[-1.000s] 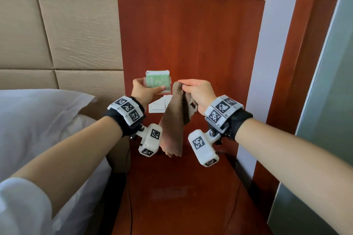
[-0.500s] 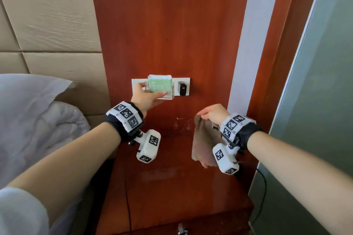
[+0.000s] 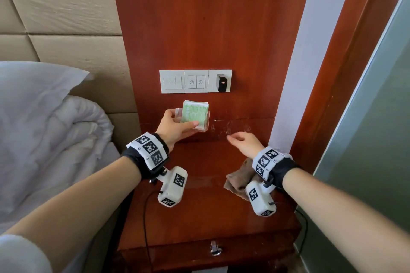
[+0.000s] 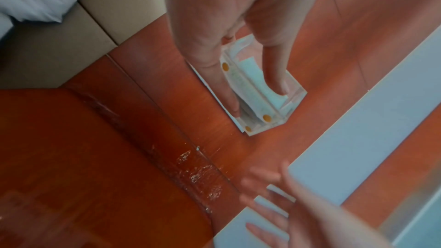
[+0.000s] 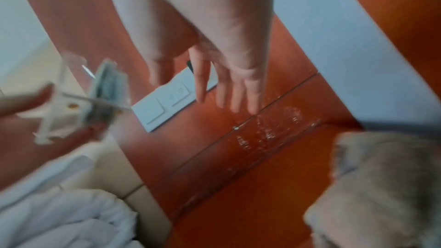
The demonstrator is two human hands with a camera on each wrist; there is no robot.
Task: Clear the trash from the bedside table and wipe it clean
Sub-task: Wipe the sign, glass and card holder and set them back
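My left hand [image 3: 182,119] holds a clear acrylic stand with a green card in it [image 3: 195,115] just above the back of the red-brown bedside table [image 3: 199,213]. In the left wrist view, thumb and fingers [image 4: 229,99] pinch the stand [image 4: 260,101] from both sides. My right hand [image 3: 235,139] hovers open over the back right of the table, its fingers [image 5: 238,91] straight and holding nothing. The brown cloth [image 3: 237,180] lies crumpled on the table under my right wrist and shows blurred as cloth [image 5: 369,186] in the right wrist view.
Whitish smears [image 3: 230,127] mark the low back rail. A white switch panel [image 3: 195,81] sits on the wooden wall above. Pillow and duvet [image 3: 55,128] lie to the left. A black cable [image 3: 145,217] runs down the table's left side. A drawer handle [image 3: 214,248] sits below the front edge.
My right hand came down with the cloth and let go of it on the table. My left hand lowered the stand from in front of the switch panel toward the tabletop.
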